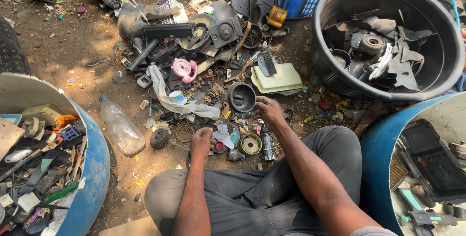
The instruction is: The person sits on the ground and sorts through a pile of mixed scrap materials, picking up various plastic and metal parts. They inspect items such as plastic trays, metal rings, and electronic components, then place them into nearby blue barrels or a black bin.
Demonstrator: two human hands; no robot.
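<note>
My right hand (pixel 268 111) grips a black plastic cup (pixel 241 97); nearer me than the cup, my left hand (pixel 201 144) closes on a small red piece (pixel 219 146).

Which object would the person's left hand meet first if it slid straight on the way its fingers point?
Probably the small red cap beside the white plastic shard; the left hand points right, though depth is unclear.

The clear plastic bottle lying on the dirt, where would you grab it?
Grip the bottle around its middle, coming from above. It lies flat on its side, cap end toward the blue drum, with bare ground along both long sides, so fingers can close across its width.
</note>
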